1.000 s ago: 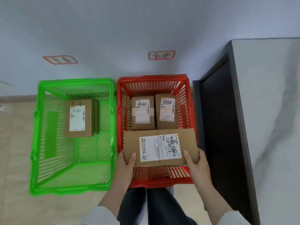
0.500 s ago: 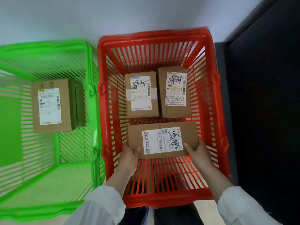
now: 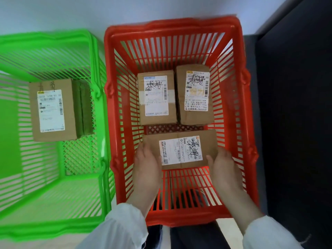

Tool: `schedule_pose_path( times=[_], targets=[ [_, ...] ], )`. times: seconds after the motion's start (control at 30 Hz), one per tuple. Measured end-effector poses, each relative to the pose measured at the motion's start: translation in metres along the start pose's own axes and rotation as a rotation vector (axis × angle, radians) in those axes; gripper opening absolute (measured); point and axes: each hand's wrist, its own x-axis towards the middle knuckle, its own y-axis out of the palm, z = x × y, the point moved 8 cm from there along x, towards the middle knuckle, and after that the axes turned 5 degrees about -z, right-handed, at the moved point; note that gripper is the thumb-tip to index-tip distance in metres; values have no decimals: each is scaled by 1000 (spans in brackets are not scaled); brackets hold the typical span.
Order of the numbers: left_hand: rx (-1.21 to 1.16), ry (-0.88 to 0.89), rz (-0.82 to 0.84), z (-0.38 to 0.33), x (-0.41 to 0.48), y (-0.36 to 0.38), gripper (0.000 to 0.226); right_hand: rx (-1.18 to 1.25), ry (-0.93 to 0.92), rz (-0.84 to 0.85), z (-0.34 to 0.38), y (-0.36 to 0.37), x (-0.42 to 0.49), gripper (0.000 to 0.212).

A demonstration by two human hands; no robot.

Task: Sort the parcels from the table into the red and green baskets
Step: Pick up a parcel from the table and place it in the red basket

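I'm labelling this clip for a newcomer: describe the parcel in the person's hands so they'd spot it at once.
Find the red basket, right of the green basket. Of three parcels inside, the held parcel is nearest the person, gripped at its ends by the left hand and right hand. It alone lies crosswise, label sideways; the left rear parcel and right rear parcel lie lengthwise.

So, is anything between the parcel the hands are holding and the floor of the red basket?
Nothing visible. The left hand and right hand hold the wide parcel in the near half of the red basket, where only bare slats show. The two parcels already inside lie farther back, apart from it.
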Motion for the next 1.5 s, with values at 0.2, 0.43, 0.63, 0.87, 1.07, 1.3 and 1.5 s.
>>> schedule_pose_path(
  times=[0.2, 0.43, 0.63, 0.87, 1.07, 1.3, 1.5],
  targets=[
    [229, 509, -44, -49, 16, 29, 54, -123, -615, -160, 67, 36, 14, 56],
    [344, 616, -138, -39, 40, 70, 55, -207, -681, -245, 72, 75, 41, 60],
    [404, 620, -156, -39, 40, 70, 55, -223, -675, -285, 72, 73, 42, 60],
    [342, 578, -63, -37, 40, 66, 56, -132, -692, -223, 71, 69, 40, 60],
    [-3, 427, 85, -69, -17, -24, 71, 257, -610, -105, 75, -20, -27, 56],
    [-353, 113, 109, -139, -162, -185, 24, 667, -201, -51, 52, -207, -179, 47],
    [-743, -138, 229, -197, -273, -251, 20, 995, 77, -90, 2, -330, -271, 16]
  ],
)
